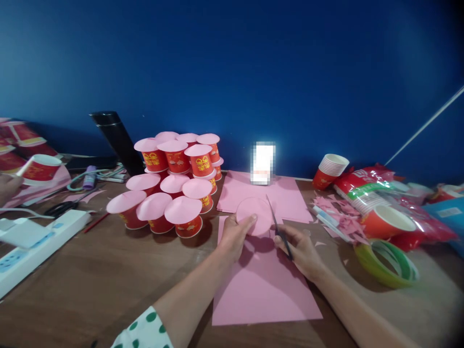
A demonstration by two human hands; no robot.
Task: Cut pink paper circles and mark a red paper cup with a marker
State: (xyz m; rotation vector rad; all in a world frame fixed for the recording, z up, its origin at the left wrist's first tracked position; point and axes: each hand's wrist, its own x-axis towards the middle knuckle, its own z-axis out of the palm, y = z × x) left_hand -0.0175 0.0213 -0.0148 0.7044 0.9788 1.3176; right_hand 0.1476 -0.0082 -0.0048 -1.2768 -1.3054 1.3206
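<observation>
Between thumb and fingers, my left hand (235, 235) pinches a round pink paper disc (254, 212). My right hand (299, 249) grips a pair of dark scissors (281, 233), whose blades point up and away along the disc's right edge. Whether the blades touch the paper I cannot tell. Under both hands lies a pink paper sheet (264, 295). More pink sheets (290, 195) are stacked behind it. To the left, red paper cups (190, 228) stand upside down in stacked tiers, with shallow pink paper cones (183, 209) on top.
A blurred bright screen (263, 164) stands by the blue wall. On the right are nested cups (329, 169), paper scraps (342, 212), a tape roll (386, 263) and red packaging (366, 183). Leftward are a power strip (68, 229), a black flask (118, 140) and another person's hand (9, 188) with a cup.
</observation>
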